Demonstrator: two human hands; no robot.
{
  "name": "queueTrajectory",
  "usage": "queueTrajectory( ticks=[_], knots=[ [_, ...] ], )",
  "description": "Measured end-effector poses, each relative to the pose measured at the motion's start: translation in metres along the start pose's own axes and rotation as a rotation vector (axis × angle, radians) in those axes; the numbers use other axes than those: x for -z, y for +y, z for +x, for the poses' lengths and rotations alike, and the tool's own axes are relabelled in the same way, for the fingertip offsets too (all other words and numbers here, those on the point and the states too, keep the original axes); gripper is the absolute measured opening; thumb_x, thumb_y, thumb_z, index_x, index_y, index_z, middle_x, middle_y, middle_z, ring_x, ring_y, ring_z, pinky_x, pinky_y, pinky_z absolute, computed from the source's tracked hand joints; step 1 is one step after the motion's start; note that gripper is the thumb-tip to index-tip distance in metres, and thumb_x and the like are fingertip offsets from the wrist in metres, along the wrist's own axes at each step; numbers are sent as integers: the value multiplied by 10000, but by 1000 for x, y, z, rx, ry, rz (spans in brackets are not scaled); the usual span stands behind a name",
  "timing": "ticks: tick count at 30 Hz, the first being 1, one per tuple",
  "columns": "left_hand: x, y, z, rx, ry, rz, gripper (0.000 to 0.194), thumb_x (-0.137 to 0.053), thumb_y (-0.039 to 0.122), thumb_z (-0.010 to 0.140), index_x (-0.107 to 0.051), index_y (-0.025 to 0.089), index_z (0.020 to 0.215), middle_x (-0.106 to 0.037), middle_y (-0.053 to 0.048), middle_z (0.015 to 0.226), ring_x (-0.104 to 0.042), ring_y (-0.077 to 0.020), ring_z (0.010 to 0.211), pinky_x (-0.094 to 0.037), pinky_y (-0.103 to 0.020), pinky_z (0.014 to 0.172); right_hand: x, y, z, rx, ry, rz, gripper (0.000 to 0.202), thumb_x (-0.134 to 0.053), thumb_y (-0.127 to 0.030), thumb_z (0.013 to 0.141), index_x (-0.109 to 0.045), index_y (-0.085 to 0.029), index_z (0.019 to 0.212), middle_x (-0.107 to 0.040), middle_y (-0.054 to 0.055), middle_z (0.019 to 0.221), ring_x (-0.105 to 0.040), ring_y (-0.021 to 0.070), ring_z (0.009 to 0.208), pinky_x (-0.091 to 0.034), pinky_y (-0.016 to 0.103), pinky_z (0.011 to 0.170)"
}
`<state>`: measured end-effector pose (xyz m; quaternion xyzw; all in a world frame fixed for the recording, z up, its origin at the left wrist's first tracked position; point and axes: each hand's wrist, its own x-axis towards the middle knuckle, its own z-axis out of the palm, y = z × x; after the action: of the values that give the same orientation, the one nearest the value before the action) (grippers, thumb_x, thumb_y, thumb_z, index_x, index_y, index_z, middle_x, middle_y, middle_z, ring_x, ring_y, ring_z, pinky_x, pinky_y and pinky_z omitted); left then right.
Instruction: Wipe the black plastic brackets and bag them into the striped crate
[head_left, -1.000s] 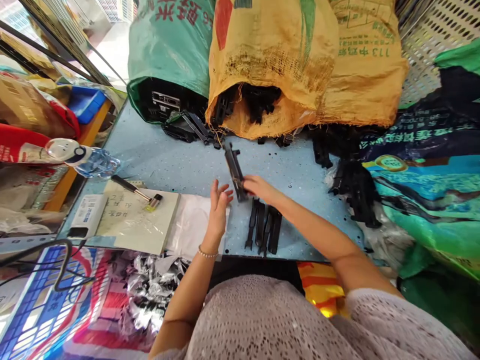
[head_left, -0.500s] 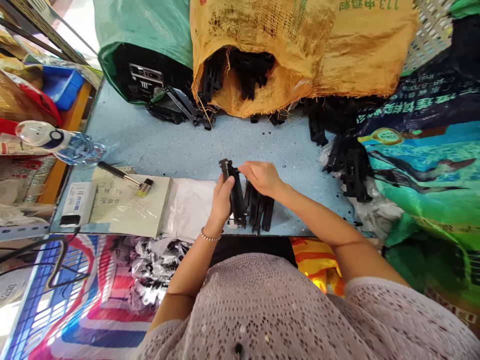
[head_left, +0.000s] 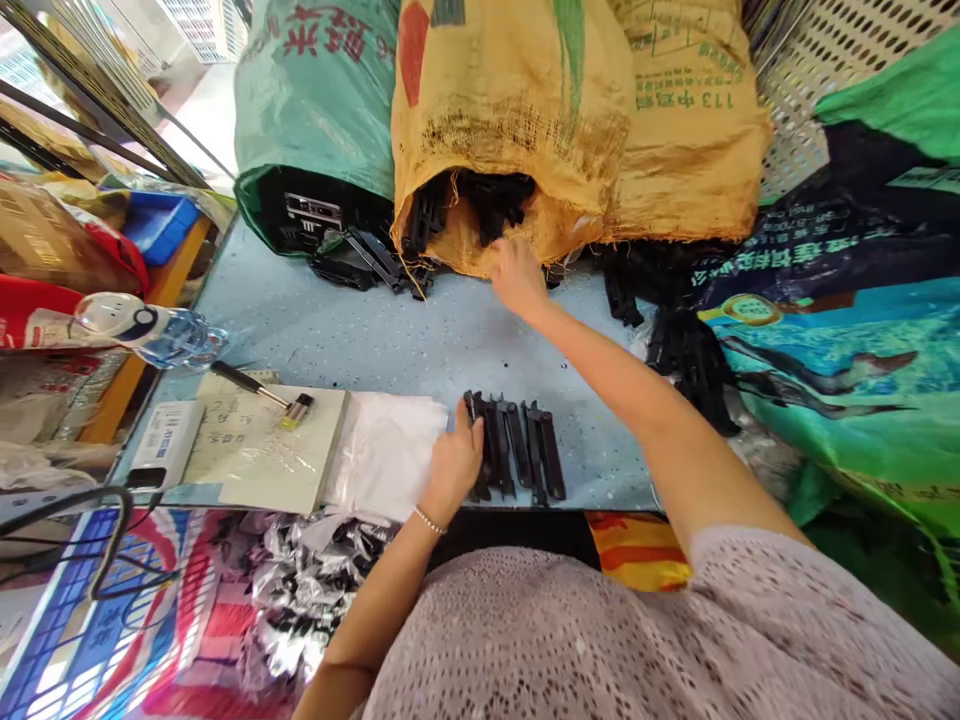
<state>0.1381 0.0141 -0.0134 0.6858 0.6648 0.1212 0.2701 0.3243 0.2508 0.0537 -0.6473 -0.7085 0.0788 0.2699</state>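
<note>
Several slim black parts (head_left: 516, 445) lie side by side near the front edge of the blue speckled table (head_left: 360, 345). My left hand (head_left: 452, 458) is closed round the leftmost black part, beside a stack of white plastic sheets. Farther out, my right hand (head_left: 517, 278) is at the lower lip of the orange woven sack (head_left: 517, 110); its fingertips are bent near the opening, and whether they hold anything is too small to tell. More black parts (head_left: 491, 200) fill the sack's mouth.
A green sack (head_left: 315, 100) with dark metal parts stands at the back left. On the left are a notepad (head_left: 262, 450), a brush-like tool (head_left: 255, 385), a white box (head_left: 165, 440) and a clear bottle (head_left: 176, 335). Black parts (head_left: 690, 360) are heaped at right.
My right hand has moved away from the left one, out to the orange sack. My left hand has lowered its black part beside the others. The view has shifted.
</note>
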Motion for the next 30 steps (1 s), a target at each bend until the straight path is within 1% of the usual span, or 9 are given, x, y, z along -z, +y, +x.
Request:
queueTrajectory(
  ticks=[4, 8, 11, 14, 19, 22, 24, 26, 30],
  knots=[
    [-8, 7, -9, -79, -20, 138, 670, -302, 493, 1063, -371, 65, 1574, -717, -138, 692, -737, -291, 647, -552, -363, 648, -4, 21, 93, -345, 38, -19, 435, -455, -167, 986, -451, 44, 1366, -497, 350, 1410, -501, 408, 1347, -374, 553, 1096],
    [6, -5, -6, -60, 0, 21, 660, -319, 519, 1054, -429, 88, 1542, -751, -189, 880, -740, -308, 738, -571, -425, 688, 0, 23, 91, -407, -15, 237, 220, -515, -189, 953, -602, -63, 1111, -668, 240, 1097, -626, 348, 1130, -457, 482, 992],
    [22, -16, 5, -59, 67, -241, 617, -404, 541, 1028, -517, 132, 1476, -735, -164, 1010, -719, -279, 881, -573, -444, 815, 3, 18, 34, -442, -127, 578, 119, -534, -252, 924, -596, -173, 861, -637, 91, 796, -614, 221, 764, -501, 342, 721],
    [36, -15, 23, -16, 57, -673, 632, -511, 594, 974, -547, 170, 1442, -706, -143, 1134, -691, -225, 937, -563, -418, 885, 6, 8, -49, -507, -320, 836, 191, -520, -338, 911, -572, -192, 800, -538, 6, 651, -438, 126, 514, -366, 250, 481],
    [50, 16, 47, -57, -101, -1464, 837, -553, 791, 853, -435, 286, 1511, -609, -153, 1411, -664, -255, 1183, -539, -439, 1001, 11, -29, -183, -743, -948, 1724, 308, -534, -484, 915, -531, -193, 815, -344, -79, 551, -232, 87, 453, -203, 185, 394],
    [56, 32, 46, -63, -108, -1613, 791, -531, 798, 864, -484, 282, 1461, -670, -124, 1285, -699, -235, 1079, -566, -404, 936, 15, -49, -228, -629, -1270, 1794, 496, -365, -672, 962, -498, -219, 810, -331, -84, 509, -220, 101, 412, -186, 206, 362],
    [60, 35, 38, -24, -44, -1594, 738, -549, 757, 884, -526, 243, 1414, -697, -84, 1087, -709, -183, 854, -582, -332, 780, 24, -54, -237, -458, -1423, 1523, 613, -289, -755, 952, -555, -213, 847, -455, -43, 508, -335, 124, 402, -264, 242, 373],
    [65, 33, 28, 10, 36, -1473, 705, -567, 728, 896, -537, 223, 1387, -672, -42, 930, -671, -151, 696, -553, -278, 634, 40, -54, -233, -275, -1291, 1104, 589, -343, -729, 970, -598, -207, 870, -583, 6, 584, -474, 149, 473, -369, 274, 463],
    [72, 28, 10, -12, 157, -1117, 584, -606, 669, 913, -584, 229, 1296, -649, -23, 841, -658, -146, 637, -512, -243, 538, 65, -55, -202, -17, -500, 489, 373, -442, -578, 1020, -576, -239, 940, -673, 49, 846, -608, 206, 775, -438, 329, 720]
  ],
)
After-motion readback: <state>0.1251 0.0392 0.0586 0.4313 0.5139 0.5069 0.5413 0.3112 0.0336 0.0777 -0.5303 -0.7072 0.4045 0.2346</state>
